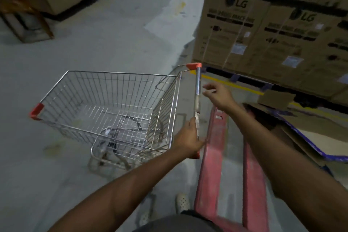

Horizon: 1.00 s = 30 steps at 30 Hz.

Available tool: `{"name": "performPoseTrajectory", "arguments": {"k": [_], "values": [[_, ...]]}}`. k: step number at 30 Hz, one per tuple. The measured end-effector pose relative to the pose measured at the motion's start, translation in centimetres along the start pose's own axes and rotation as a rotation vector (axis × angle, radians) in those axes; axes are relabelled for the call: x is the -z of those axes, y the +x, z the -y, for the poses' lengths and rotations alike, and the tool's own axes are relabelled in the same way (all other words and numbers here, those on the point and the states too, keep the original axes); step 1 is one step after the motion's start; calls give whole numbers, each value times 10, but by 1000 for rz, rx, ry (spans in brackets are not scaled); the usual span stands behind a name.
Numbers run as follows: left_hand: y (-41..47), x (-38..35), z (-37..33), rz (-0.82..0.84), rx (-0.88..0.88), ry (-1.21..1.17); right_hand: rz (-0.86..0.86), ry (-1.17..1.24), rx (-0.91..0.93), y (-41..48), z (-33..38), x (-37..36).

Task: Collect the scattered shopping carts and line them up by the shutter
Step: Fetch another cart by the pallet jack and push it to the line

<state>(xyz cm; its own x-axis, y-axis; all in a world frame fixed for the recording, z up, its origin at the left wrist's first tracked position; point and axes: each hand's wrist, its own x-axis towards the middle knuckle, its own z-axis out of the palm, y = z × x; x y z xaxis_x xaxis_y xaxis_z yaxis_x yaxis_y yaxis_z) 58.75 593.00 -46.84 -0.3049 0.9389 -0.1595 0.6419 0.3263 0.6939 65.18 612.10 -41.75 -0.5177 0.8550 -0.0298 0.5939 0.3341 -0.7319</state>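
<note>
- Cardboard boxes (263, 39), stacked and strapped, stood beyond the right hand (218, 96) and walled off that side.
- Wire shopping cart (105, 103) sat empty just ahead of both hands, angled left, away from the boxes. It was probably being swung into the open aisle. No shutter was in view, so line-up judged not yet done.
- Red pallet jack forks (212, 156) lay under the right forearm, close beside the cart, which likely explains the turn away.
- Cart handle (197, 88) ran between the two hands.
- Left hand (188, 141) gripped the handle's near end, fingers wrapped round it, doing the steering.
- Right hand was open with loose fingers, just beside the handle's far half and not touching. It looked set to grab.
- Light shoe (182, 201) showed below the left hand, mid-step.
</note>
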Motion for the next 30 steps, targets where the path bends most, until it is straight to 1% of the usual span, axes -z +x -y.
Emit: {"name": "performPoseTrajectory", "arguments": {"k": [3, 4, 6, 11, 15, 17, 19, 21, 25, 28, 30], "values": [[5, -9, -11, 130, 179, 44, 226, -268, 146, 34, -26, -15], [7, -10, -12, 164, 218, 26, 291, -335, 179, 43, -36, -21], [8, -10, -11, 187, 238, -1, 375, -418, 225, 59, -51, -31], [9, -4, 5, 194, 233, -27, 399, -479, 282, 86, -58, -46], [-9, 14, 27, 206, 281, -176, 369, -593, 355, 97, -51, -57], [-19, 23, 47, 190, 222, -170, 353, -616, 404, 100, -46, -66], [-31, 36, 72, 188, 177, -83, 359, -622, 453, 102, -38, -75], [-44, 54, 86, 197, 219, -10, 371, -626, 498, 104, -30, -84], [-71, 98, 103, 193, 426, 138, 398, -643, 619, 106, -15, -105], [-87, 119, 133, 103, 603, 381, 441, -678, 688, 95, 0, -123], [-93, 130, 158, 31, 656, 518, 431, -766, 768, 87, 10, -134]]}}
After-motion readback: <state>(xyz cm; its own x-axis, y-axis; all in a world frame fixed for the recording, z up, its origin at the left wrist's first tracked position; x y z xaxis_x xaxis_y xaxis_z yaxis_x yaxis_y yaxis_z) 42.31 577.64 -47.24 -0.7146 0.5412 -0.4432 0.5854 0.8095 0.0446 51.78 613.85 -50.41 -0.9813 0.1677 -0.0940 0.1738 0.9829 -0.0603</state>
